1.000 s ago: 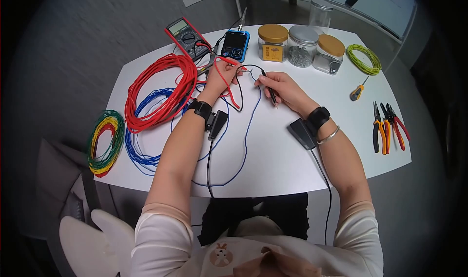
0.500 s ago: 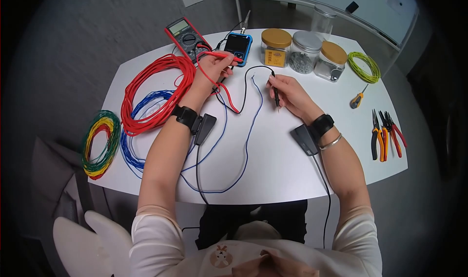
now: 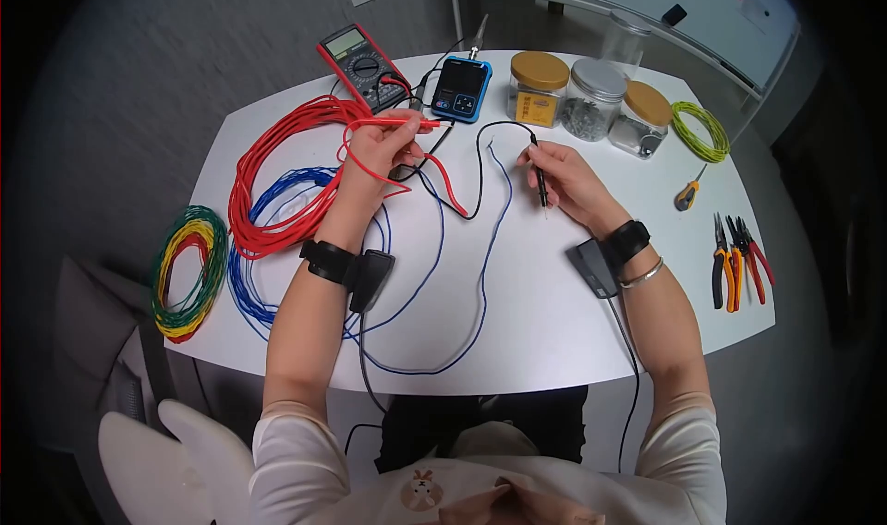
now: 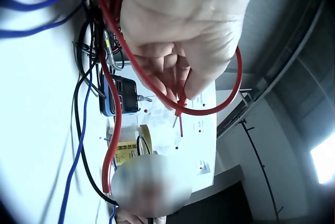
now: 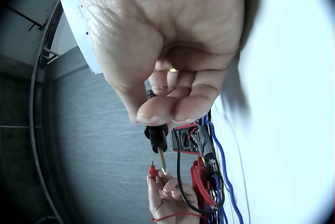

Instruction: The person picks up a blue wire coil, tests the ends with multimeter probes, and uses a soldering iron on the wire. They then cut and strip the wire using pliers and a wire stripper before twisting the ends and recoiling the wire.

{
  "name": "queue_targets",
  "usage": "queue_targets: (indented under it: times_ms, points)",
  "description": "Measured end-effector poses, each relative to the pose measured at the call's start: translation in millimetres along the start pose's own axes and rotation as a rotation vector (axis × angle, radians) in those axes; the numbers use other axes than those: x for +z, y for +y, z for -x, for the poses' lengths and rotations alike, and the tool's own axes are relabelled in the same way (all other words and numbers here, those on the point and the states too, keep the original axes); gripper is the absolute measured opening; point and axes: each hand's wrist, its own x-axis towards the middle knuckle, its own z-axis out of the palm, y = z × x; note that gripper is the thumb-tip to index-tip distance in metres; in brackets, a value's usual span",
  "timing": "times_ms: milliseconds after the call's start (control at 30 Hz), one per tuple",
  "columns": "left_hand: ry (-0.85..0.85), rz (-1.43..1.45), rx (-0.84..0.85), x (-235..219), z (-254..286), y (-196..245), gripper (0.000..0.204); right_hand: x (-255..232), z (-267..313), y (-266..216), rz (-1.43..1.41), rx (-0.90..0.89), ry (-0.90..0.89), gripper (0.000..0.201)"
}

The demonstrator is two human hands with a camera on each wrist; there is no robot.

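In the head view the left hand pinches a red probe between thumb and fingers, its tip toward the right, near the blue handheld device. The right hand holds a black probe with its tip down, above the table. A thin blue wire lies between the hands, its bare end touched by neither. Leads run toward the multimeter. In the right wrist view the black probe shows its metal tip beyond the fingers.
Coils of red, blue and mixed-colour wire lie left. Jars stand at the back right, beside a yellow-green coil. A screwdriver and pliers lie right, on the white table.
Both hands have moved apart, the left one leftward and the right one slightly rightward, each with its probe. The blue wire's bare end, earlier between the hands, now lies clear of them.
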Motion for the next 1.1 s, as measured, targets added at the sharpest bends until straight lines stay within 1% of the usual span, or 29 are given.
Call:
queue_targets:
  times_ms: [100, 300, 400, 867, 1100]
  points:
    - [0.035, 0.071, 0.029, -0.6, -0.3, -0.6, 0.024, -0.7, -0.4, 0.9, 0.004, 0.006, -0.008, 0.025]
    - [0.023, 0.020, 0.029, -2.9, -1.8, -1.5, 0.025, -0.1, -0.2, 0.8, 0.018, 0.019, -0.009, 0.024]
    - [0.002, 0.034, 0.062, -6.1, -3.4, -1.5, 0.025, 1.1, 0.2, 0.7, 0.023, 0.022, -0.009, 0.024]
    - [-0.003, 0.022, 0.034, -7.1, -3.7, -3.9, 0.024, 0.2, 0.5, -1.5, 0.027, 0.027, -0.047, 0.025]
    - [-0.018, -0.002, 0.019, -7.1, -3.2, -5.3, 0.024, 0.4, -0.5, -0.3, 0.043, 0.042, -0.029, 0.024]
